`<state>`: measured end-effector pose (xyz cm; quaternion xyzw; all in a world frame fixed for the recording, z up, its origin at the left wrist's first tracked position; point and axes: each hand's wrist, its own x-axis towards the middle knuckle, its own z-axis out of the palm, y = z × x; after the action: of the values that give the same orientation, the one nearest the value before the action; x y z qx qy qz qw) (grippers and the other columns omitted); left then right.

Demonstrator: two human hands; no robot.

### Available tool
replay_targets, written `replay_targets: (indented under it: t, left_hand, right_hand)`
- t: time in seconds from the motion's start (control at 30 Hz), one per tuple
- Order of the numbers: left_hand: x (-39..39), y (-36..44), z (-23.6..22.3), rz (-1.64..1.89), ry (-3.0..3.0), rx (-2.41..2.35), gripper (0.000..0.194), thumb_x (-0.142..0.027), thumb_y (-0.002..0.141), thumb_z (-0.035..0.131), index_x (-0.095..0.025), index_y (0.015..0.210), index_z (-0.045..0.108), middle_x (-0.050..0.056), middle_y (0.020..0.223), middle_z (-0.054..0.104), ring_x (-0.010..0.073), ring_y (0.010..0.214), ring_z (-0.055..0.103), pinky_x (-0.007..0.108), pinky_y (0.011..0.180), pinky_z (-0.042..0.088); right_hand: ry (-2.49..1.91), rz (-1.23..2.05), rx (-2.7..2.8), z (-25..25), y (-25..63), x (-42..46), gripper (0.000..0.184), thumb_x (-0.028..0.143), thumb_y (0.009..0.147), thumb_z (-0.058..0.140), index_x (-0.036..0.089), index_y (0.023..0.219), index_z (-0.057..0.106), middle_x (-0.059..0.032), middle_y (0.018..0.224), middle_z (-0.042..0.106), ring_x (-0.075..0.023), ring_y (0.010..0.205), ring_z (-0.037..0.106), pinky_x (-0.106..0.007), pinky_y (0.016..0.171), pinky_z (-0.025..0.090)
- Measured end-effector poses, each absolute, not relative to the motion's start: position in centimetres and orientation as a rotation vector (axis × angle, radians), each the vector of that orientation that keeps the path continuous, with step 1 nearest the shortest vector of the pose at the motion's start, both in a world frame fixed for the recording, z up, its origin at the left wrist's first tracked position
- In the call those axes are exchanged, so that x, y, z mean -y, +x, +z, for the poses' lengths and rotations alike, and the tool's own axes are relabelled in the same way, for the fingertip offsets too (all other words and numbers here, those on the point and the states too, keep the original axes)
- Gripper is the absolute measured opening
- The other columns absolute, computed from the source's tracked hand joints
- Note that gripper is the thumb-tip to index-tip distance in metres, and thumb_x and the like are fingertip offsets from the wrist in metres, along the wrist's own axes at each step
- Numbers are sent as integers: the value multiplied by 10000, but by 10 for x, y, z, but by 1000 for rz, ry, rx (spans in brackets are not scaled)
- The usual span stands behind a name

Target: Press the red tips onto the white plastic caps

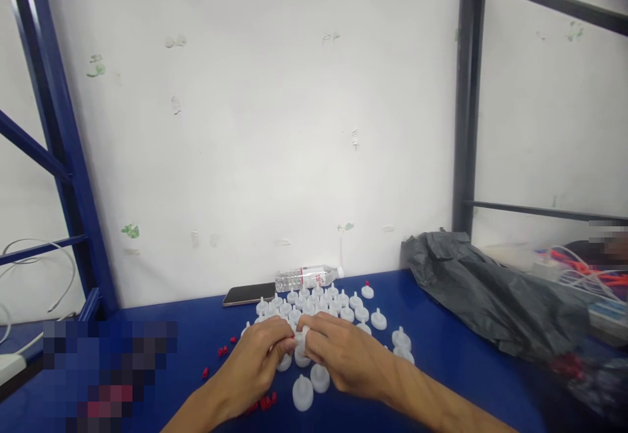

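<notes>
My left hand (262,353) and my right hand (338,351) meet over the blue table, fingertips close together. Between the fingers of my right hand is a white nozzle cap (305,335), partly covered by them. My left hand pinches at its side, where a speck of red shows, apparently one of the small red tips. Many white nozzle caps (303,394) with round bases and thin spouts stand around and behind my hands. Small red tips (267,401) lie beside my left wrist, and several more (223,350) are farther left. One white cap (367,291) at the back carries a red tip.
A phone (249,293) and a clear plastic bottle (310,278) lie at the back of the table (171,361) by the white wall. On the right are a dark plastic bag (471,295) and tangled cables (583,269). Metal posts (466,106) rise at both sides.
</notes>
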<state>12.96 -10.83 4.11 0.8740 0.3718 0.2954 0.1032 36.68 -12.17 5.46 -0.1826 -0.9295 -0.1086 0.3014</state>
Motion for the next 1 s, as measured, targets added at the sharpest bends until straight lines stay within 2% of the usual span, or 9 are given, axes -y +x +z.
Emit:
replay_targets:
  t: [0.13,0.3,0.47,0.57,0.67,0.73,0.83,0.9,1.0]
  left_hand:
    - [113,132,44,881,2530,-1089,392,-462,1022,400,-252,723,540,7,705,632,208,645,543,355,629,402]
    - [119,137,52,883,2524,-1113,434,-485,1033,400,-242,704,547,-8,661,644,186,614,559,331,609,411]
    - [115,130,69,890,2595,-1265,438,-464,1061,341,-243,815,628,12,767,690,201,703,610,340,686,455]
    - [103,111,75,859,2644,-1488,389,-395,1063,342,-235,908,662,53,889,714,243,852,646,374,785,466]
    - [87,84,76,716,2672,-1756,297,-308,1037,414,-219,938,679,75,947,707,287,978,647,418,847,474]
    - [77,66,74,558,2654,-1904,215,-268,1024,490,-192,959,680,61,953,698,269,971,656,435,863,505]
    - [68,47,71,300,2597,-2034,196,-350,994,630,-164,957,678,28,946,699,212,881,678,423,836,563]
    - [65,39,70,161,2561,-2065,225,-385,984,655,-163,990,682,27,959,711,201,866,691,412,818,588]
    - [63,32,69,23,2515,-2090,238,-390,989,651,-162,1045,683,36,990,722,204,871,705,415,814,602]
  right_hand:
    - [-479,-282,2471,50,370,122,331,52,822,504,314,1014,566,-26,1076,718,-226,1059,661,-341,915,581]
    - [-465,-312,2471,54,371,124,301,61,835,521,282,1032,572,-76,1160,700,-226,1079,664,-316,939,569]
    - [-509,-374,2473,75,373,122,364,98,896,493,248,1218,571,-98,1226,662,-232,1127,636,-348,977,547]
    - [-670,-416,2410,83,386,110,415,67,882,488,247,1243,585,-107,1220,643,-247,1073,648,-381,906,566]
    - [-909,-426,2269,84,409,91,330,106,964,431,219,1225,597,-105,1169,627,-192,846,665,-339,758,577]
    - [-1048,-435,2168,83,425,76,289,187,1028,398,202,1230,604,-101,1145,627,-176,769,661,-337,718,577]
    - [-1215,-473,2059,78,446,56,277,252,1056,424,172,1201,646,-110,1107,664,-225,856,691,-412,812,582]
    - [-1300,-502,2018,73,457,45,241,255,1054,480,160,1178,663,-108,1108,690,-242,943,696,-461,897,566]
    - [-1407,-524,1990,62,471,33,187,309,1024,602,173,1132,671,-67,1103,705,-213,977,692,-440,904,573]
